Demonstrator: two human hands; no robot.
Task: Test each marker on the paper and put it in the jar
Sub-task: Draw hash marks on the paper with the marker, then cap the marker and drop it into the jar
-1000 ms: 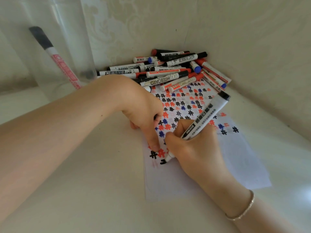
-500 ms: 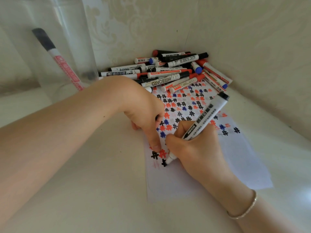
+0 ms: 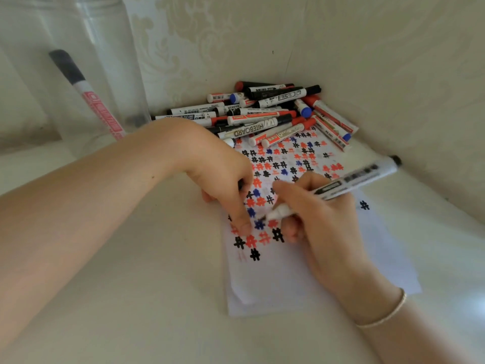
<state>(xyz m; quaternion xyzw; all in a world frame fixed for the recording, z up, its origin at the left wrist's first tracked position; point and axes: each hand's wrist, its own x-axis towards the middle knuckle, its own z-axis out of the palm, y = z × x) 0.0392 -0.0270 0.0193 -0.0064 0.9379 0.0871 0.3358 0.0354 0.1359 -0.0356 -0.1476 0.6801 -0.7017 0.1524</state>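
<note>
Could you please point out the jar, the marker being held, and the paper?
jar [image 3: 110, 74]: head view, on its clear wall.
held marker [image 3: 349, 181]: head view, mid-barrel.
paper [image 3: 275, 282]: head view, blank near part.

We see an uncapped marker [image 3: 351, 181] tilted over the paper [image 3: 265, 279], which is covered in hash marks. More markers [image 3: 262, 114] lie piled behind; the clear jar [image 3: 78, 74] holds one.

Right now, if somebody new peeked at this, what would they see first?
Probably the paper in the middle, covered with red, blue and black hash marks, where the right hand holds a marker with its tip just above the marks while the left hand presses the sheet down. Behind it, a big pile of markers fills the corner.
</note>
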